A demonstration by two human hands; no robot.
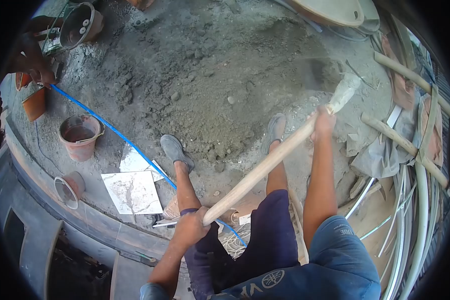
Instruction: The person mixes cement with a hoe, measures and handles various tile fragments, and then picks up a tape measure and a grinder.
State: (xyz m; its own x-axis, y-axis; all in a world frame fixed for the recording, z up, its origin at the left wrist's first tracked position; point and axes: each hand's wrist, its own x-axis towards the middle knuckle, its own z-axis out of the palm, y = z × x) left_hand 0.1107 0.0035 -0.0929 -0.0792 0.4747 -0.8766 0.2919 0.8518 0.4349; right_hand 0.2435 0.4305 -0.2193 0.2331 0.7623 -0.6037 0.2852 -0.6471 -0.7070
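Observation:
A long-handled hoe (265,167) slants across my body from lower left to upper right. My left hand (191,229) is wrapped round the butt end of its wooden handle, near my thigh. Close to the hoe's head, my right hand (324,124) grips the upper part of the handle. The grey-crusted head sits beyond that hand, and its blade is smeared by motion. In front of my feet spreads a heap of wet grey mortar (210,107), rough and lumpy. My shoes stand at its near edge.
Another person's hand (37,65) is at upper left, by the end of a blue hose (110,127) that runs between my legs. Buckets (80,150) and a cracked white tile (131,192) lie left. Wooden poles (390,132), sacks and pipes crowd the right.

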